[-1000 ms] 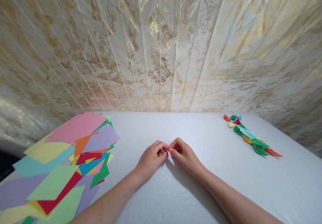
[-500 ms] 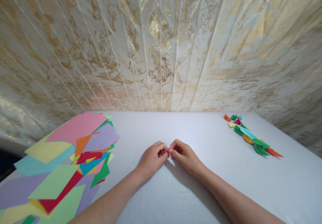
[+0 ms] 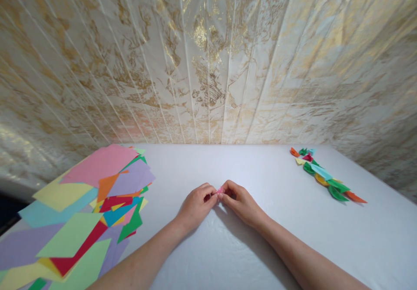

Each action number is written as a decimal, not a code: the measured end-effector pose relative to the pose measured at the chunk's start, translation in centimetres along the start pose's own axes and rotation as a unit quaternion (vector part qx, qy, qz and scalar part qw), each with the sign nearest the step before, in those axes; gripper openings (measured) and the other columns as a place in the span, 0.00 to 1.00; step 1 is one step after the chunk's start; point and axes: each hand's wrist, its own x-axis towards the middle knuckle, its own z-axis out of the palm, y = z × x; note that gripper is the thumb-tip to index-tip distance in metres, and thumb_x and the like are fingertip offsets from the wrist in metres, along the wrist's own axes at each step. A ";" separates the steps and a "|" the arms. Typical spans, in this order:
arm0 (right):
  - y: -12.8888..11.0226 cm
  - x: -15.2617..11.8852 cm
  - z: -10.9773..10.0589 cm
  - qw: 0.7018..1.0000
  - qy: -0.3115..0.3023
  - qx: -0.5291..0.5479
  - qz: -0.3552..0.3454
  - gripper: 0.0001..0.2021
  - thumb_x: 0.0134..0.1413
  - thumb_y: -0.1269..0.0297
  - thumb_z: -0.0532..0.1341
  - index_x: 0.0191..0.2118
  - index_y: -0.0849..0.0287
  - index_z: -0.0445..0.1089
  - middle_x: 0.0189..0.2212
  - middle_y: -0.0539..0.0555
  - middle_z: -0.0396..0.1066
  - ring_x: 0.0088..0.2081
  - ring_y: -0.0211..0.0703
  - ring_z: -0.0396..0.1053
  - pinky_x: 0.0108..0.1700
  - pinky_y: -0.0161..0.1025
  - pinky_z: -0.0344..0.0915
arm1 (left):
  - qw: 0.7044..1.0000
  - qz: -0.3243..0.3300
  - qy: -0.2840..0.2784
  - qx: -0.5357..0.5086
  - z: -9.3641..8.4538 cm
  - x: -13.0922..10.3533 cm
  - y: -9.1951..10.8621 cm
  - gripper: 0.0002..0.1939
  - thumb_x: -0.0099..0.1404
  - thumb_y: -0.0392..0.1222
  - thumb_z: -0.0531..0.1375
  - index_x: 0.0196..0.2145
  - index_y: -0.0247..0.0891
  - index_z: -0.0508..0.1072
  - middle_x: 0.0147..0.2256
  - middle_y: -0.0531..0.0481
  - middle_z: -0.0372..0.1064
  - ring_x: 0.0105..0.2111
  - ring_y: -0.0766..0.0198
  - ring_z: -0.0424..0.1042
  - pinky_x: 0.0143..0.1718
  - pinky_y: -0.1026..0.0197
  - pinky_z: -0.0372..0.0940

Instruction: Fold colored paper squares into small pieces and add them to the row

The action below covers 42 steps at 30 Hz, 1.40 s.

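Observation:
Between my fingertips is a small folded piece of pink paper, mostly covered by the fingers. My left hand pinches it from the left side, thumb and forefinger pressed together. From the right, my right hand grips the same paper with its thumb and forefinger. Both hands meet just above the white table, near its middle. The exact shape of the paper's folds is too small to make out.
Sheets and scraps of coloured paper lie overlapping on the left, with a large pink sheet at the back. On the right runs a row of folded paper pieces. A gold-patterned curtain hangs behind the table.
The pink paper has turned a little between my fingertips, and a different side of it shows. Both hands stay almost in the same place.

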 end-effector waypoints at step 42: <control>-0.1 0.2 0.1 0.993 0.025 0.117 0.017 0.13 0.56 0.53 0.61 0.29 0.58 0.65 0.25 0.48 0.65 0.29 0.38 0.61 0.33 0.36 0.57 | 0.993 -0.044 0.001 -0.108 0.4 0.2 0.3 0.14 0.67 0.45 0.54 0.30 0.36 0.76 0.30 0.51 0.70 0.32 0.63 0.67 0.36 0.63 0.59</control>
